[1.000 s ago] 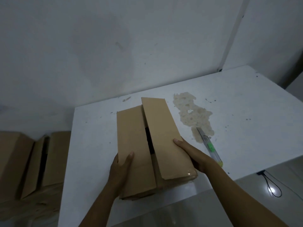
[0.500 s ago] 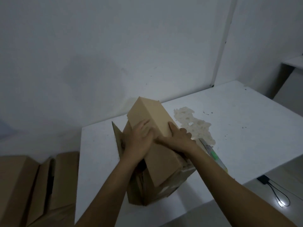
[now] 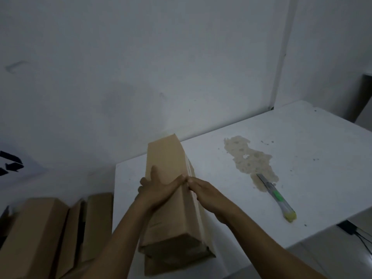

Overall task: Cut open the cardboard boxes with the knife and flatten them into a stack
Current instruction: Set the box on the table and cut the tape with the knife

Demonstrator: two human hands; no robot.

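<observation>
"How many boxes has the person got on the table point(image 3: 302, 150)?"

"One. A single long cardboard box point(image 3: 167, 158), lying lengthwise, its near end hanging over the table's front edge. Near its left side."

"And both hands are on it?"

"Both, yes. The left hand point(image 3: 159, 190) lies across the top face with its fingers bent over the left edge, so it's gripping the box. The right hand point(image 3: 207, 195) is laid flat along the right side, fingers straight, pressing and not clutching. The fingertips of the two hands almost meet on the top right edge."

"Where's the knife?"

"One knife point(image 3: 275, 196), flat on the table well to the right of the box, nobody touching it. Its blade tip rests on a single blotchy tan stain point(image 3: 249, 158); the yellow end of the handle points to the front edge."

"Anything else?"

"More brown cartons point(image 3: 36, 234) down on the floor to the left. Two, I think, though it's blurred and I couldn't swear to it. One dark cable point(image 3: 360, 238) lies on the floor at the right."
</observation>
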